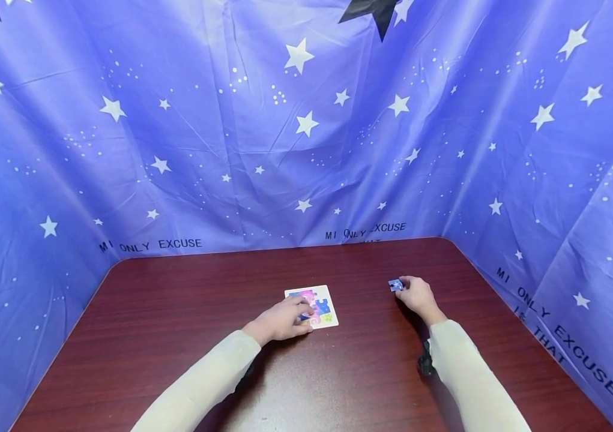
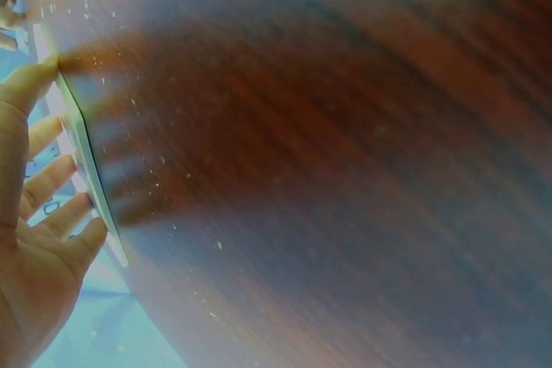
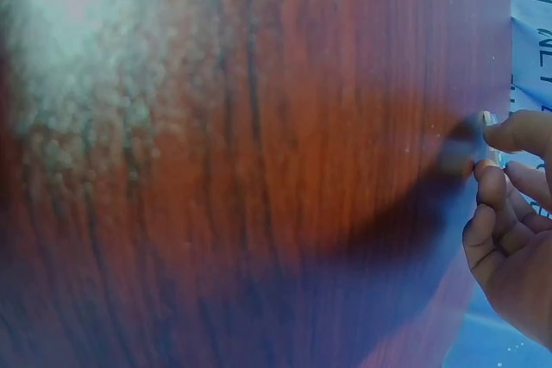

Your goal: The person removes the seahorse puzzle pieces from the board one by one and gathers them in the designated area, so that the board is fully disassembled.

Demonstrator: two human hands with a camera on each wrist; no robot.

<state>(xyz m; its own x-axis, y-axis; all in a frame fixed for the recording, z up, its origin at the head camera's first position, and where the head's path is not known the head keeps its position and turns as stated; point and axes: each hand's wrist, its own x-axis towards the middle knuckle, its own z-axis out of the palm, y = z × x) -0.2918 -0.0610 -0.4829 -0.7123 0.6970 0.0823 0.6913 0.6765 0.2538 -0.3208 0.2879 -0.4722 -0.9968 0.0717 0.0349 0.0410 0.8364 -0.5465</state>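
A small square jigsaw puzzle with a white border (image 1: 331, 323) lies flat on the table, its pieces pink, blue and yellow-green. My left hand (image 1: 280, 319) rests on its left part and hides some of the pieces. In the left wrist view the spread fingers lie over the board (image 2: 86, 148), with the thumb at its edge. Off to the right, my right hand (image 1: 418, 295) pinches a blue puzzle piece (image 1: 394, 285) between thumb and fingertips. Only a sliver of that piece shows in the right wrist view, beyond the right hand (image 3: 517, 239).
Both hands work over a dark red wood-grain table (image 1: 187, 300) with rounded far corners. Blue star-printed cloth (image 1: 263, 150) hangs along its back and both sides. A black strap (image 1: 425, 360) shows at the right wrist.
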